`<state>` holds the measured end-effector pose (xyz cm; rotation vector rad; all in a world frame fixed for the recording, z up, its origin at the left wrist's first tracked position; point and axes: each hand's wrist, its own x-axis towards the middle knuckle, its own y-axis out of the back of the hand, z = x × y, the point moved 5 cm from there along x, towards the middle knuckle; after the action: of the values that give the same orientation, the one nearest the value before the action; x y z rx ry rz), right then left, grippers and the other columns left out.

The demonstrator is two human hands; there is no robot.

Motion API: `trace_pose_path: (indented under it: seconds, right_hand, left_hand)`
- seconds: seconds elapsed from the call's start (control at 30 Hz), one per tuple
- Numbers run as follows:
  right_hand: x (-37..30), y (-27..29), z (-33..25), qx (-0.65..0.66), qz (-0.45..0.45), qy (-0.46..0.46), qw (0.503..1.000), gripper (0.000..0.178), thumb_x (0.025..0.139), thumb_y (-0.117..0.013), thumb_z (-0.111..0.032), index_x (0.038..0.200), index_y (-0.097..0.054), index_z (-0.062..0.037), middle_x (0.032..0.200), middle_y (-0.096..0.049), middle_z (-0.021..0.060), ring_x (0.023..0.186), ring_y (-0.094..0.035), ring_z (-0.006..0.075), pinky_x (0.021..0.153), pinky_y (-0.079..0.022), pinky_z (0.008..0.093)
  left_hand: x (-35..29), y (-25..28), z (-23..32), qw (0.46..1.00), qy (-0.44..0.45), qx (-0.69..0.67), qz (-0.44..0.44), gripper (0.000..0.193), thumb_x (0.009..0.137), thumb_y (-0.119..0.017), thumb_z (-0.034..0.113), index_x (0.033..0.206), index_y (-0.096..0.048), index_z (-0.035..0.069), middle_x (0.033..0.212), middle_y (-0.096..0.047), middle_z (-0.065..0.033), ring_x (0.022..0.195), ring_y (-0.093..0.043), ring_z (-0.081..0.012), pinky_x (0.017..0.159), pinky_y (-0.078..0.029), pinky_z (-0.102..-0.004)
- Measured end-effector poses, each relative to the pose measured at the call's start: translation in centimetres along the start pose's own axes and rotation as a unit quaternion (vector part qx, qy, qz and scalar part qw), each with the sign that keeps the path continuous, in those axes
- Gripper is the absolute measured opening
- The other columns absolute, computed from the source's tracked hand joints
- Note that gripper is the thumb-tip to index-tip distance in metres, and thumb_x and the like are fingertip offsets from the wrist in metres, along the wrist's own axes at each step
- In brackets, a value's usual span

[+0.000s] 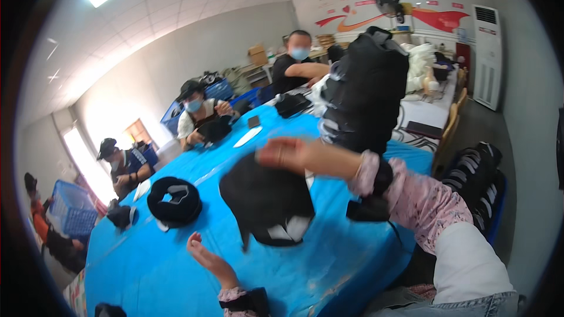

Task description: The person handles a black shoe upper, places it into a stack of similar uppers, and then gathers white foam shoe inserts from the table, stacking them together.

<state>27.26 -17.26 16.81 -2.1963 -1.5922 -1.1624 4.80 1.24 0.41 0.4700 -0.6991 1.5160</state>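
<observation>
A black cloth piece (267,199) that looks like a cap, with a pale patch at its lower edge, is in the middle over the blue-covered table. My right hand (288,155) reaches across its top edge; motion smears the fingers, so I cannot tell whether they grip it. Nearer me and to the left, my left hand (207,255) is apart from the cap, its fingers stretched out and nothing in them. A tall stack of similar black pieces (370,94) stands beyond my right forearm. A round black padded piece (174,201) with a grey inside lies at the left.
The table has a blue cover (176,264). A smaller dark piece (122,217) lies near its left edge. A small black box (367,210) with a cord sits under my right forearm. Co-workers sit around the far side. More black pieces (479,182) are stacked at the right.
</observation>
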Motion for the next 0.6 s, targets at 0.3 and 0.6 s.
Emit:
trace_pose_path:
  seconds: [0.3,0.6]
  right_hand:
    - [-3.1,24.6,-8.2,0.233,0.47,0.2,0.828,0.032,0.095,-0.04,-0.028,0.115,-0.05,-0.0055,0.114,-0.057,0.0106,0.103,-0.056,0.025,0.088,-0.047,0.0433]
    - [-9.3,28.6,-3.6,0.244,0.513,-0.005,0.823,0.027,0.095,-0.038,-0.025,0.114,-0.049,-0.008,0.113,-0.053,0.0103,0.099,-0.054,0.0255,0.084,-0.048,0.0447]
  left_hand:
    - [-1.9,-2.6,-4.9,0.992,0.047,0.066,-0.095,0.024,0.089,-0.043,0.011,0.11,-0.046,-0.001,0.101,-0.048,-0.0102,0.092,-0.046,-0.0193,0.082,-0.038,-0.0322]
    - [-1.9,-1.7,-6.8,0.988,0.062,0.076,-0.116,0.024,0.087,-0.046,0.009,0.109,-0.046,0.001,0.1,-0.049,-0.0092,0.09,-0.047,-0.0186,0.079,-0.039,-0.0312]
